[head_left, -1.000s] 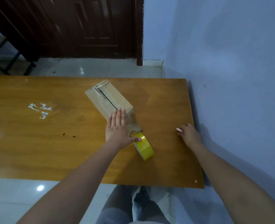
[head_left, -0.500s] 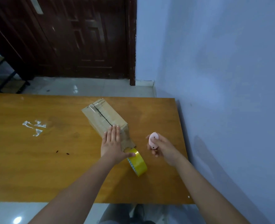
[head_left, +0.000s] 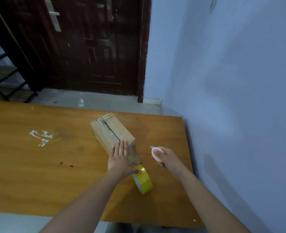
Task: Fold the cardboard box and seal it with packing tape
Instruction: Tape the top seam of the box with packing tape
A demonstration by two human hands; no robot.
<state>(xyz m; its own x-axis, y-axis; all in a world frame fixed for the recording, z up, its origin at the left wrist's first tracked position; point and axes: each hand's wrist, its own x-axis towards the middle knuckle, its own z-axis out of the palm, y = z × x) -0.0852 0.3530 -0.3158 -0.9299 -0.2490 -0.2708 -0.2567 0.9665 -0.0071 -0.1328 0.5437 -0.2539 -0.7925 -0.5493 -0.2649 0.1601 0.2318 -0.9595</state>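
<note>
cardboard box (head_left: 112,132) | left hand (head_left: 120,158) fingers flat on it | right hand (head_left: 166,158) grips pink cutter (head_left: 155,153)

Wooden table (head_left: 54,174) bears cardboard box (head_left: 108,132), yellow tape roll (head_left: 144,181).

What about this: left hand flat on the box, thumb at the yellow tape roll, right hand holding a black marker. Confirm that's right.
Not quite. The right hand holds a small pink cutter with a short blade tip, not a black marker, as the head view shows. The rest stands: the left hand lies flat on the box, thumb at the yellow tape roll.
</note>
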